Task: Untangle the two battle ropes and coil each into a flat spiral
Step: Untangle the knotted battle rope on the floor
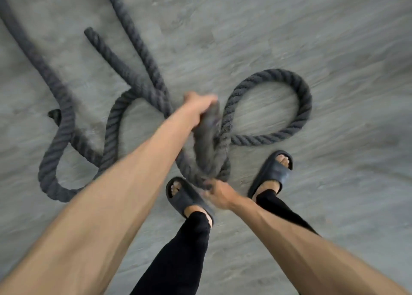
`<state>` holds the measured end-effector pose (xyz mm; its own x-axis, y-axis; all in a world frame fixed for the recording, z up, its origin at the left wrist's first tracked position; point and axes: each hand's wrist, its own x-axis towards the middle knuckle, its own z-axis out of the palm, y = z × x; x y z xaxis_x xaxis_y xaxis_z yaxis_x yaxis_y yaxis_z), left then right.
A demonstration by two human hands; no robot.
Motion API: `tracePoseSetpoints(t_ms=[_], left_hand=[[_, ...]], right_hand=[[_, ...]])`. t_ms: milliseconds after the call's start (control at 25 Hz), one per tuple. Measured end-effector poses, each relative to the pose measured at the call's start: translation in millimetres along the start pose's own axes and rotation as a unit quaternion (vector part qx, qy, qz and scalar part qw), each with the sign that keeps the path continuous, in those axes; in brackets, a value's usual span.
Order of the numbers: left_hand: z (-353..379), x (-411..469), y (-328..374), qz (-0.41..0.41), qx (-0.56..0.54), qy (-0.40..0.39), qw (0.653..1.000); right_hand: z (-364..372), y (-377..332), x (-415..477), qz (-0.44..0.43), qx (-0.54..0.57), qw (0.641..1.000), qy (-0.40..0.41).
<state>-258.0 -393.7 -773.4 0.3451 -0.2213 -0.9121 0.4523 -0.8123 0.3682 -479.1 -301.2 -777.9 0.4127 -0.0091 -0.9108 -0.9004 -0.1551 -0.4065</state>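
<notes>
Thick dark grey battle ropes lie tangled on the floor. One stretch curves into a loop (298, 89) at the right. Other strands (133, 40) run off to the upper left and cross in loose bends (53, 158) at the left. My left hand (198, 107) grips a raised, blurred length of rope (206, 143) in the middle of the view. My right hand (217, 193) grips the same raised length lower down, just above my feet. I cannot tell which strand belongs to which rope.
I stand on a grey wood-pattern floor (334, 38). My feet are in dark slides, the left one (185, 196) and the right one (272, 172), either side of the rope crossing. A small dark rope end (54, 115) shows at the left.
</notes>
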Motion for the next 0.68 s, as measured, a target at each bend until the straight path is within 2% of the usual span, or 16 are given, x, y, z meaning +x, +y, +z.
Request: tracePoseSetpoints(t_ms=[80,160,200,280,320,360,440,480,560,640,680], left_hand=[[50.8,-22.7,117.5,0.017,-0.219,-0.093,0.971],[80.3,-42.0,198.1,0.125,-0.342,-0.108,0.925],[87.7,-52.3,225.7,0.183,-0.370,-0.115,0.903],[86.9,-49.7,239.8,0.269,-0.327,-0.079,0.902],[77.8,-36.3,224.2,0.278,-0.271,-0.031,0.921],[71.4,-11.8,194.9,0.254,-0.201,0.042,0.945],[60.8,37.2,102.2,0.168,-0.100,0.170,0.966],[58.3,57.2,47.5,0.114,-0.064,0.210,0.969],[66.0,77.3,-47.1,0.028,0.009,0.194,0.981],[85.9,93.3,-102.1,-0.012,0.095,0.138,0.986],[96.5,103.2,-112.7,-0.012,0.104,0.118,0.987]], right_hand=[[-60.7,-16.2,-9.2,-0.024,0.119,0.979,0.166],[-133.7,-22.5,-7.0,-0.021,0.169,0.947,0.272],[-166.9,-19.5,-3.3,-0.011,0.171,0.940,0.296],[-209.1,1.0,7.6,0.017,0.148,0.940,0.308],[-217.1,14.7,14.6,0.036,0.142,0.942,0.301],[-218.2,29.7,22.6,0.059,0.142,0.945,0.290],[-208.0,54.4,47.0,0.085,0.154,0.949,0.263],[-200.1,63.9,62.7,0.088,0.150,0.952,0.250],[-184.4,78.7,94.1,0.078,0.071,0.963,0.250],[-170.7,93.8,124.4,0.043,-0.104,0.953,0.281],[-167.6,101.7,140.4,0.020,-0.184,0.940,0.287]])
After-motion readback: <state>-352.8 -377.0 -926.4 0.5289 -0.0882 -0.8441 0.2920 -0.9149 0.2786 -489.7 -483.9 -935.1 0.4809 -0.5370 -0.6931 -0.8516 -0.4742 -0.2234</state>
